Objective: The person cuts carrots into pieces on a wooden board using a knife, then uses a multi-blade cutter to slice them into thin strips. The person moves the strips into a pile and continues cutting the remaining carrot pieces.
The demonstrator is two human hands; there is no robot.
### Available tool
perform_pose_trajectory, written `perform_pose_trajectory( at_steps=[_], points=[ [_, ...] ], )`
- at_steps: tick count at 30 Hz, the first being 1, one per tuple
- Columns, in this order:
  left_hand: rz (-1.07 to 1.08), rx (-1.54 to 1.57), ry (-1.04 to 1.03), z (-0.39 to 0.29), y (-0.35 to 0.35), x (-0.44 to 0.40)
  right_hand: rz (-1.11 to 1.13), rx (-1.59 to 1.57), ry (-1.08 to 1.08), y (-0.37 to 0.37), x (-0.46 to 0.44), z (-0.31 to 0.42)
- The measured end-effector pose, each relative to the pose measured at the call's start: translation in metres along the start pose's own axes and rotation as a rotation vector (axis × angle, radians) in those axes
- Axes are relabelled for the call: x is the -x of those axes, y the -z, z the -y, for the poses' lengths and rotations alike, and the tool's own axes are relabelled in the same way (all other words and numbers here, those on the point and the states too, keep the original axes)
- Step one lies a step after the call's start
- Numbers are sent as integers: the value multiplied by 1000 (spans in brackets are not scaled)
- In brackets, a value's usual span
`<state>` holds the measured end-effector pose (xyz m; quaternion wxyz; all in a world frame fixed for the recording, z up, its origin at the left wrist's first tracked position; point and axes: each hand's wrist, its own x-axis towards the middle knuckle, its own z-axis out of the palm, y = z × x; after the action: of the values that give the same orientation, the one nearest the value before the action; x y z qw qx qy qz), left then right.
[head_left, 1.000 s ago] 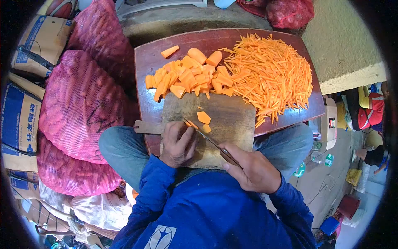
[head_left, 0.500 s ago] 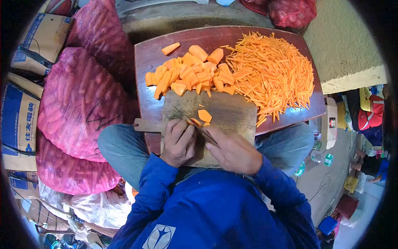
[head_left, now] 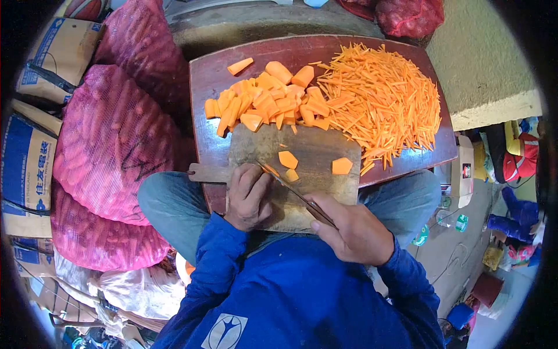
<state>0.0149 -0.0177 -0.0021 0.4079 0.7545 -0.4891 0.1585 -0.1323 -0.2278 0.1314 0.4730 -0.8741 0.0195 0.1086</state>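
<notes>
My right hand (head_left: 356, 228) is closed round the handle of a knife (head_left: 299, 196), whose blade slants up and left over the wooden cutting board (head_left: 325, 198). Fingers curled, my left hand (head_left: 248, 195) presses on a small carrot piece (head_left: 269, 170) beside the blade tip, mostly hidden under the fingertips. Flat carrot slices (head_left: 288, 159) lie on the board, one of them (head_left: 342, 166) near its right edge. Behind the board are a heap of carrot chunks (head_left: 264, 102) and a large pile of carrot shreds (head_left: 383, 102).
The red-brown table (head_left: 206, 78) stands before my crossed legs. Pink mesh sacks (head_left: 113, 145) and cardboard boxes (head_left: 29, 168) are stacked at left. A red mesh sack (head_left: 410, 17) sits at the back. Bottles (head_left: 461, 223) and a person in blue (head_left: 514, 215) are at right.
My right hand moved left over the board with the knife, then back right. A carrot slice now lies near the board's right edge. My left hand has stayed almost in place.
</notes>
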Motion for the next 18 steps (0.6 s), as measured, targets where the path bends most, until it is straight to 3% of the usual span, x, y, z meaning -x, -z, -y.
perform_pose_trajectory(
  at_steps=[12, 14, 18],
  points=[
    [2, -1, -31, -2, 2, -4, 88, 48, -62, -9, -18, -5],
    [-24, -3, -29, -4, -1, -4, 10, -28, 78, -18, -33, -21],
    [-78, -12, -37, -4, -4, -5, 33, 72, 60, -34, -60, -41]
  ],
)
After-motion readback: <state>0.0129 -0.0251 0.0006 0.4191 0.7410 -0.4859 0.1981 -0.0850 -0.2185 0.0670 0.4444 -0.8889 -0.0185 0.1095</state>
